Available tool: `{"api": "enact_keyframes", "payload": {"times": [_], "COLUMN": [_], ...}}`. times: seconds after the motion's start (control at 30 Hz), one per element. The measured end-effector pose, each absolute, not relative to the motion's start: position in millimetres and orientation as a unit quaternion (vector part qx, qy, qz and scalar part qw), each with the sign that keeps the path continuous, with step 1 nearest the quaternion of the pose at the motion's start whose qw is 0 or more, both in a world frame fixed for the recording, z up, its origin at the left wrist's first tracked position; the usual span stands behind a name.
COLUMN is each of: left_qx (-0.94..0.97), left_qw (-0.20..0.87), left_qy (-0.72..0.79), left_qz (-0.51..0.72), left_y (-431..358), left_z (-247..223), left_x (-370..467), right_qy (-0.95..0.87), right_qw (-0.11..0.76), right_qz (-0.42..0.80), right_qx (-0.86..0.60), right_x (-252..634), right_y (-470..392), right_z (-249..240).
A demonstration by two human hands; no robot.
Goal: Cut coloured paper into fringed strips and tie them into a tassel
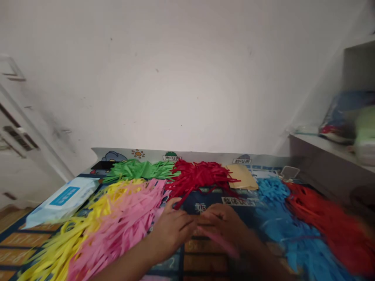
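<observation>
My left hand and my right hand meet above the middle of the table, fingertips together. A narrow pink paper strip runs out below my right hand, which grips it; its loose end is smeared by motion. The fingers of my left hand are curled in, with the thumb raised, and what they pinch is hidden. Left of my left hand lies a heap of pink paper strips. Just beyond both hands is a pile of dark red strips.
Yellow strips, green strips, blue strips and red strips lie around the printed table cover. A wipes packet is at left, a tan packet at the back. A shelf borders the right.
</observation>
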State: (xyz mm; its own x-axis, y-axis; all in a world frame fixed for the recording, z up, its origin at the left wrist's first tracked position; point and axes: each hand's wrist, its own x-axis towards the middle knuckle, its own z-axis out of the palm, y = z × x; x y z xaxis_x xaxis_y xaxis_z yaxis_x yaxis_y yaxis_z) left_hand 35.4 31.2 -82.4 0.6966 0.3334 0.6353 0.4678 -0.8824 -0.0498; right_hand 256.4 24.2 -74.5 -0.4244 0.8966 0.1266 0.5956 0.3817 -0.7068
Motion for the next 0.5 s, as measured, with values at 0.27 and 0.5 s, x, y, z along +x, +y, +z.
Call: {"api": "enact_keyframes", "payload": {"times": [0.27, 0.5], "left_qx": [-0.864, -0.790], "left_qw": [0.049, -0.105], "left_qy": [-0.231, -0.354], "left_qz": [-0.445, -0.489], "left_y": [7, -7], "left_z": [-59, -85], "left_x": [45, 65], "right_qy": [-0.470, -0.259], "right_qw": [0.408, 0.609], "right_qz": [0.678, 0.653], "right_qx": [-0.392, -0.369], "right_x": [228, 204], "right_y": [-5, -26], "right_z": [-67, -103]}}
